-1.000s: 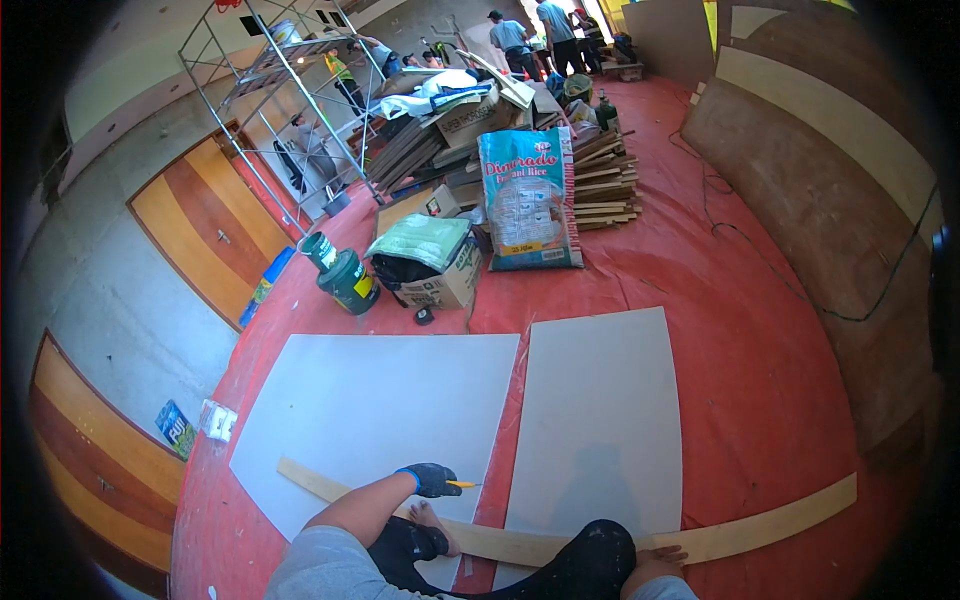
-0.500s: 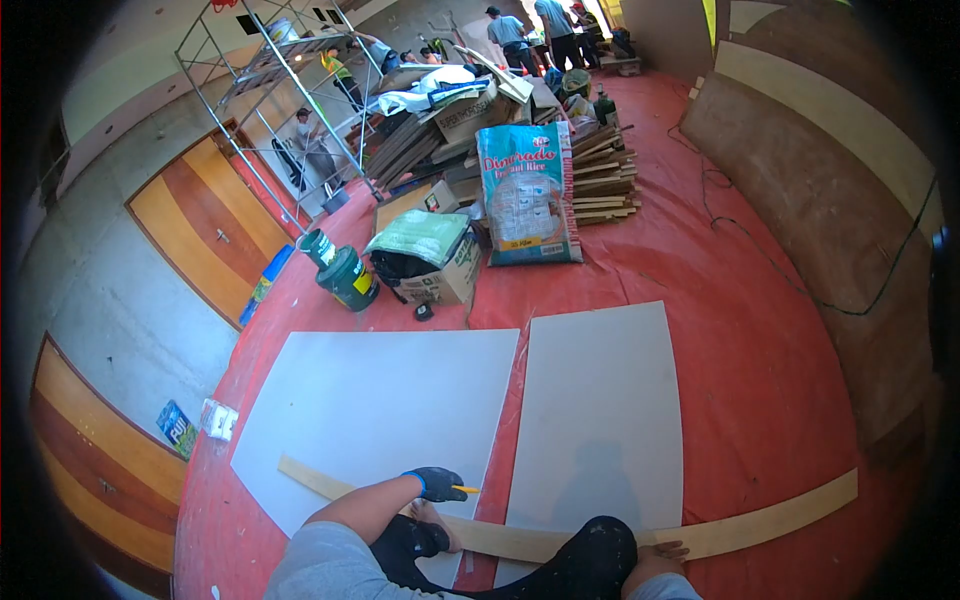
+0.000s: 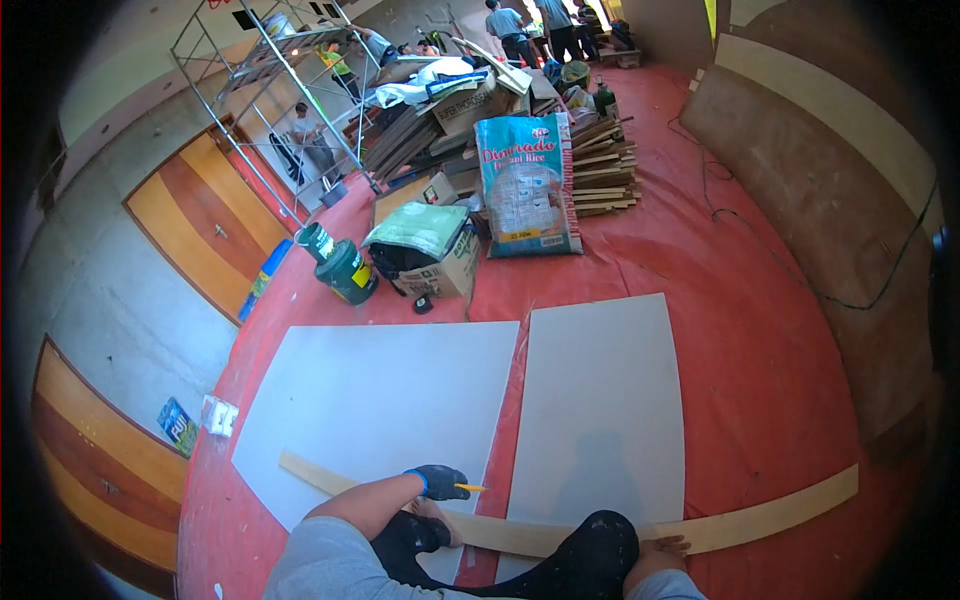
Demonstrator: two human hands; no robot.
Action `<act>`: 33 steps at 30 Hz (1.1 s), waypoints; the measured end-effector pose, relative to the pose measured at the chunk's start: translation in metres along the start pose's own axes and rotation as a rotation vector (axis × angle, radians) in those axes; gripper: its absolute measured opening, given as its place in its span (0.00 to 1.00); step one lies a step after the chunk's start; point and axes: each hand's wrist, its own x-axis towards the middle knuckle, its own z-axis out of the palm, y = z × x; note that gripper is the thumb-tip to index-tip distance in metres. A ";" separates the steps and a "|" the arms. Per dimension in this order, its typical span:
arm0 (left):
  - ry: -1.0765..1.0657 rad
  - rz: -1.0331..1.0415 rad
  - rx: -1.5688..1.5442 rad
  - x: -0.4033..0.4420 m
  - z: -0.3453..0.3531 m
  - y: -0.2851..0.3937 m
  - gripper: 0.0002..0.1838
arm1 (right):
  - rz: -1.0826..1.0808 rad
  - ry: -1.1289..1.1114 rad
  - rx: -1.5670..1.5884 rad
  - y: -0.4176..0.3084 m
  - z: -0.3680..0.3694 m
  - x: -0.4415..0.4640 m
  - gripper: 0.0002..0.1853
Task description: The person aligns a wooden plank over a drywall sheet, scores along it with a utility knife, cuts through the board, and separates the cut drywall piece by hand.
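My left hand, in a dark glove with a blue cuff, is closed around a yellow pencil. It hovers near the right edge of a large white sheet. A long, thin wooden strip lies crosswise over that sheet and over a narrower white sheet beside it. On the strip, just right of my knee, rests my bare right hand with its fingers stretched out. My bent legs and a bare foot cover part of the strip.
Red sheeting covers the floor. Ahead stand a rice sack, a cardboard box, green buckets and stacked wood. Scaffolding rises at back left. Several people are farther off. A cable runs along the right.
The pencil in my left hand has shifted slightly right, showing more of its length. My right hand stays on the strip. The view has tilted a little.
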 end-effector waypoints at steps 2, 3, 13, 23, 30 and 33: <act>-0.020 0.000 0.024 -0.003 -0.004 0.003 0.32 | -0.001 -0.002 -0.002 0.001 0.000 0.000 0.51; -0.036 -0.022 0.003 -0.003 -0.006 0.003 0.32 | -0.007 0.000 -0.001 0.000 0.000 0.000 0.51; 0.025 -0.005 -0.026 0.001 -0.002 -0.004 0.31 | -0.020 -0.003 -0.001 -0.003 -0.005 0.002 0.57; 0.012 -0.011 -0.038 0.003 0.003 -0.003 0.31 | -0.028 -0.019 0.010 -0.004 -0.009 0.004 0.63; -0.018 -0.011 -0.006 -0.001 0.002 0.010 0.31 | -0.027 -0.039 0.020 -0.007 -0.013 0.004 0.68; 0.007 0.068 0.008 -0.002 0.004 0.035 0.29 | -0.031 -0.058 0.025 -0.007 -0.013 0.004 0.70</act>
